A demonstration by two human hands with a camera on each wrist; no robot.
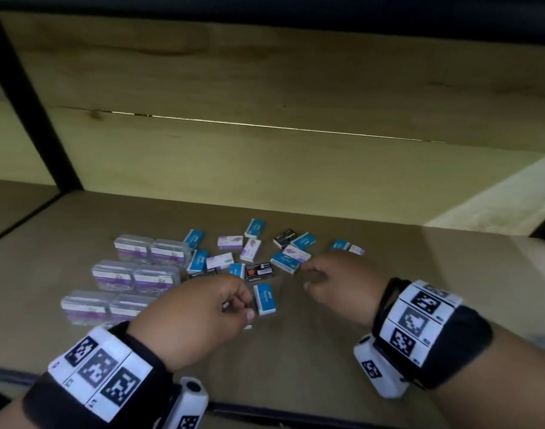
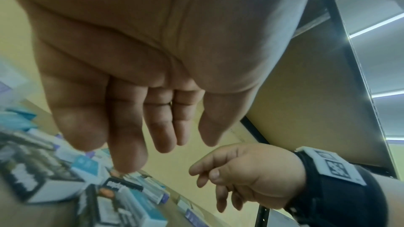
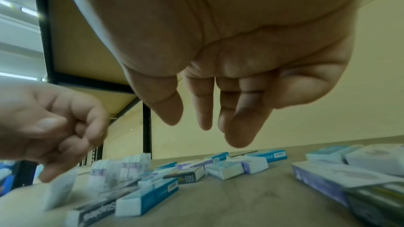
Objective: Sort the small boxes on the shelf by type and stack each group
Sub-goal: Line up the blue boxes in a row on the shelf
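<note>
Small boxes lie scattered on the wooden shelf (image 1: 326, 360): several blue ones, several white-and-purple ones and black ones. My left hand (image 1: 243, 305) hovers just left of a blue box (image 1: 266, 299), below a black box (image 1: 260, 271). In the left wrist view its fingers (image 2: 129, 144) hang loose over the boxes and hold nothing. My right hand (image 1: 308, 275) hangs beside another blue box (image 1: 285, 262) and a white-and-purple box (image 1: 296, 253). Its fingers (image 3: 238, 127) droop, relaxed and empty, above the shelf.
Clear plastic cases with purple labels (image 1: 135, 270) stand in pairs at the left of the shelf. A black upright (image 1: 33, 103) borders the bay on the left, and a wooden back panel (image 1: 265, 165) closes it behind. Bare shelf lies in front of the boxes.
</note>
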